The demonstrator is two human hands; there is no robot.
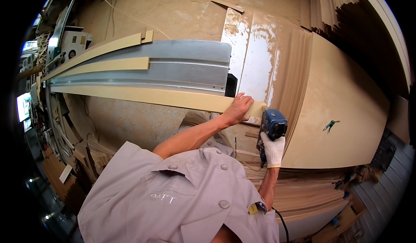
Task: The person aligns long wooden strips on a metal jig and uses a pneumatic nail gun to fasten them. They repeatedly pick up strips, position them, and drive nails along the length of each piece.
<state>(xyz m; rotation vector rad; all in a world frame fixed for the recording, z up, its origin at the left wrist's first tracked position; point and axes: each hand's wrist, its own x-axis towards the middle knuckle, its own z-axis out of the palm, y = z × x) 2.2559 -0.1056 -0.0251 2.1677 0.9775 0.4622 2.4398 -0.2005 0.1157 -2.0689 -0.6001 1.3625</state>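
A long, pale wooden strip (173, 99) lies along the near edge of a grey metal table (190, 52). My left hand (238, 109), bare, is closed over this strip close to its right end, fingers bent across the top. In a white knitted glove, my right hand (273, 151) grips a blue and black power tool (276, 124). The tool is right at the strip's end; whether it touches the wood cannot be made out. A dark cord (284, 225) shows below my right forearm. Much of the tool's underside is hidden by the glove.
Two shorter pale strips, a middle one (108, 65) and a far one (104, 50), rest on the metal table. To the right stands a stack of large panels (346, 100) with green-handled pliers (331, 125) on top. Sawdust covers the floor (173, 4) beyond. More boards (303, 199) lie stacked near my right arm.
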